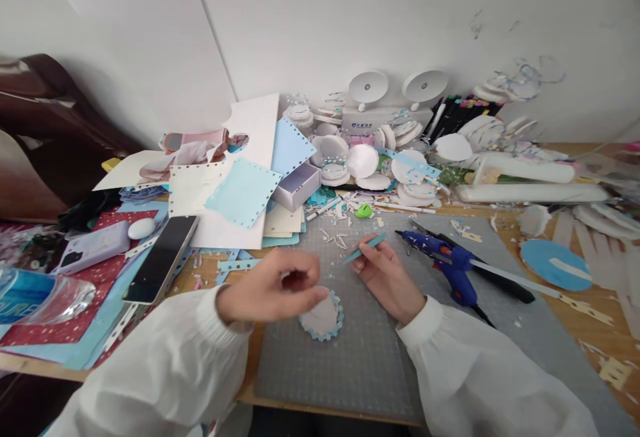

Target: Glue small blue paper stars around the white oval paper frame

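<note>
A flat gray mat (357, 370) with a fine grid bears a round white disc (320, 320), edged with a ruffled light-blue trim, on its left part. Above the mat, the right hand (385, 277) pinches a thin, narrow light-blue piece (365, 248) between thumb and fingers. The left hand (273, 284) is over the mat's left edge, fingers curled with thumb and forefinger nearly meeting above the disc; blur hides whether they hold anything. A hard blue plastic glue gun (445, 257) lies on the mat's right side.
</note>
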The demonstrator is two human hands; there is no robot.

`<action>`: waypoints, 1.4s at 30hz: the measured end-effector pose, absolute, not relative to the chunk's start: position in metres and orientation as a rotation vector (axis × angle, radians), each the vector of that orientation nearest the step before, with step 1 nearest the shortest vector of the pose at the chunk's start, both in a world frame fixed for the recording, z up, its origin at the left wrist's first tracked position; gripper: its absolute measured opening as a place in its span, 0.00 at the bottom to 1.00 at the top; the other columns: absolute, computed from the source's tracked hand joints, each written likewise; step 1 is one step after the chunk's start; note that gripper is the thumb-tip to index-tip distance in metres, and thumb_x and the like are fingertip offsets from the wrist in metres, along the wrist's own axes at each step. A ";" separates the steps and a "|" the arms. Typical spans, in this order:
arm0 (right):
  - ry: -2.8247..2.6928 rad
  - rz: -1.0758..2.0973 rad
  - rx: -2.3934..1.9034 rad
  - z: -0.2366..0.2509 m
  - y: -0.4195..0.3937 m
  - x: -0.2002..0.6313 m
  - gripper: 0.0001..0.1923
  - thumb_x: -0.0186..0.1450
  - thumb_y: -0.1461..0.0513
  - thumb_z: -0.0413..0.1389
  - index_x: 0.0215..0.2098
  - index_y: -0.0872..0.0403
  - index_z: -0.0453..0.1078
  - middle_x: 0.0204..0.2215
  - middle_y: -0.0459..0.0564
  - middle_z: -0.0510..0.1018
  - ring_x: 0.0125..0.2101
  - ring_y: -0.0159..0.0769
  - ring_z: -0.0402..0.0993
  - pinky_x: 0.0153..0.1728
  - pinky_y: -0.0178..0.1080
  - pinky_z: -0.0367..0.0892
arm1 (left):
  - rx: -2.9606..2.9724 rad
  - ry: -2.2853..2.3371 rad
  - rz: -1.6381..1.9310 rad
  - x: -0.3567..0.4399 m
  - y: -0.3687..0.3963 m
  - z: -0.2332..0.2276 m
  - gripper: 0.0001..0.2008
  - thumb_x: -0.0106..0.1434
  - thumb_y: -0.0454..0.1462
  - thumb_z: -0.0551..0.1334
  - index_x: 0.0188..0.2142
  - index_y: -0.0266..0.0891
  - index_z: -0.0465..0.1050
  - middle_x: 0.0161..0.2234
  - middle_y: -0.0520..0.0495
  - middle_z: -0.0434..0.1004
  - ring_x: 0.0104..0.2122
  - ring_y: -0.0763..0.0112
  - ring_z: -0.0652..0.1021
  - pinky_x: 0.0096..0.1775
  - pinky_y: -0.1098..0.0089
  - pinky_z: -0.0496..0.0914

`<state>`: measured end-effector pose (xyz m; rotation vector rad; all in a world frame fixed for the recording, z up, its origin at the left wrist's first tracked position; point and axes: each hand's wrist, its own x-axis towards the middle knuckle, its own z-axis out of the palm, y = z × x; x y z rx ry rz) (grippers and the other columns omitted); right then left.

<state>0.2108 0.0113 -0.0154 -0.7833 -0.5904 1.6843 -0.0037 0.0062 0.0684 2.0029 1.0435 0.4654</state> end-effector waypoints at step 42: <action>-1.582 0.506 -0.966 -0.010 -0.005 0.214 0.14 0.56 0.74 0.57 0.35 0.52 0.66 0.30 0.48 0.76 0.34 0.39 0.78 0.34 0.42 0.73 | 0.469 0.358 0.887 -0.004 0.030 0.004 0.28 0.43 0.17 0.58 0.43 0.38 0.66 0.53 0.43 0.70 0.56 0.69 0.69 0.55 0.77 0.63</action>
